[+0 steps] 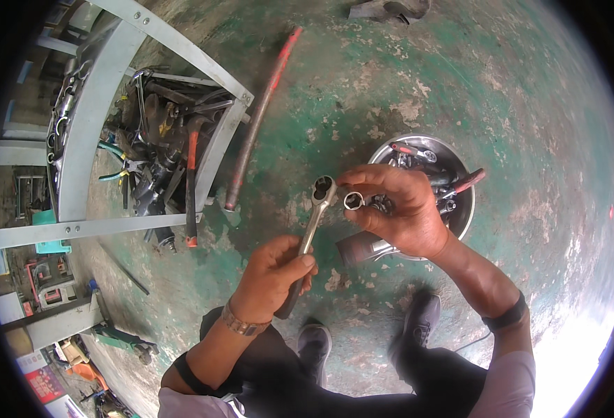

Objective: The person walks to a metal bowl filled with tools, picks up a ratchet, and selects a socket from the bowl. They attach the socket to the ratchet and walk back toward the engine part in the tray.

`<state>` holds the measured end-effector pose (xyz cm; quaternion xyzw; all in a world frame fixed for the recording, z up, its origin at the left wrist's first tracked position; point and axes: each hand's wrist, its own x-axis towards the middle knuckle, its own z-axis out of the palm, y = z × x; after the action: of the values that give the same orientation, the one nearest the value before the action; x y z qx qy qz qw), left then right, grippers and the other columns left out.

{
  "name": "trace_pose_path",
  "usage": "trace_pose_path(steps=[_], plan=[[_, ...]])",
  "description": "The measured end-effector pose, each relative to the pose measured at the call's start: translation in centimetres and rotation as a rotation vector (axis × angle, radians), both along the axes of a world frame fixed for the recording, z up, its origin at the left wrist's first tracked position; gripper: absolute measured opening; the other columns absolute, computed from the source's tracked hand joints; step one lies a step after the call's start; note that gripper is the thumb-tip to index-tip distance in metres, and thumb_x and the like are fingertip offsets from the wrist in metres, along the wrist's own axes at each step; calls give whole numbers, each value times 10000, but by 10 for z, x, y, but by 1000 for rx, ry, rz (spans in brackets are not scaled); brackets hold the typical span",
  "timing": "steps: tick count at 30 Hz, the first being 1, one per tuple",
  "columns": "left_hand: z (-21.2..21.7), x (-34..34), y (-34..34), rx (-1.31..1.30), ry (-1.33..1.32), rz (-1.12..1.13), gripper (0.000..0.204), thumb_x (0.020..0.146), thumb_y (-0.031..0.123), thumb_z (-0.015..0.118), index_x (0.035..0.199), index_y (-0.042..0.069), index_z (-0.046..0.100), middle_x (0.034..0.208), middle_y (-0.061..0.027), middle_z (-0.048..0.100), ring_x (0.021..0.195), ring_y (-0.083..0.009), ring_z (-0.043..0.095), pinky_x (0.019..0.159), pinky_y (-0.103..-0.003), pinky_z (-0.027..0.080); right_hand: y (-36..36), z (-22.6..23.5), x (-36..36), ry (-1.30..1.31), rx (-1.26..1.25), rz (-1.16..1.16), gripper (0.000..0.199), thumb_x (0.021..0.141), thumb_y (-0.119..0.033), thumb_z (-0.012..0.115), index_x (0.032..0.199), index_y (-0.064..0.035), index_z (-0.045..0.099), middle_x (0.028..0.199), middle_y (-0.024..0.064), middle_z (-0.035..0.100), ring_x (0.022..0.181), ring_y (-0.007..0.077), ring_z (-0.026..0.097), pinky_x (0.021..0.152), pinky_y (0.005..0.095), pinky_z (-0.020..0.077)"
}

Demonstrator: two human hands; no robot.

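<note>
My left hand (271, 277) is wrapped round the handle of a ratchet wrench (314, 221), its round head tilted up and away from me. Between thumb and fingertips, my right hand (408, 212) pinches a silver socket (353, 201), its hollow end showing. The socket is close beside the ratchet head, with a small gap between them. Behind my right hand a round metal bowl (468, 217) stands on the floor. In it lie a red-handled tool (468, 180), another ratchet (413, 151) with a red grip, and several sockets partly hidden by my hand.
On the left stands a grey metal frame rack (105, 125) with piled tools, pliers (120, 166) and an orange-handled hammer (192, 181). A long red-and-rusty pipe (260, 122) lies beside it on the worn green floor. My shoes (424, 317) are near the bowl.
</note>
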<state>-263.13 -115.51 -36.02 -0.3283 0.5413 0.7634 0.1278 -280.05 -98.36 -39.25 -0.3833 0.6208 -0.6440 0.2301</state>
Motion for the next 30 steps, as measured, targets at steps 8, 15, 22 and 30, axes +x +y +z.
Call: trace_pose_path(steps=[8,15,22,30], plan=[[2,0,6,-156,88,-27,173,892,30,625,1048,-30,578,812,-34,623,661,-86,587,567,-223,464,-8,-24,-11,-134,-64,-246,310,766,-29,771,1057,-16,665,1040,65,648,909,130,635,794,264,521],[0,0,10,-283,103,-64,237,875,6,628,1097,-52,570,805,-19,619,682,-58,574,580,-217,458,-2,-14,-5,11,62,-203,327,754,-37,791,1060,-25,674,1043,78,638,993,174,597,818,319,499],[-1,2,11,-353,112,-81,272,858,-30,631,1123,-60,574,793,-5,602,667,-34,526,574,-206,425,-8,-14,-8,227,-16,-145,296,745,-27,789,1017,-18,671,995,101,652,906,216,638,777,326,504],[-2,6,11,-359,181,-57,261,865,-40,628,1122,-44,583,761,18,572,650,-17,482,554,-197,395,-6,-11,-8,243,27,-145,286,739,-29,789,995,-3,663,987,121,656,906,243,649,789,338,506]])
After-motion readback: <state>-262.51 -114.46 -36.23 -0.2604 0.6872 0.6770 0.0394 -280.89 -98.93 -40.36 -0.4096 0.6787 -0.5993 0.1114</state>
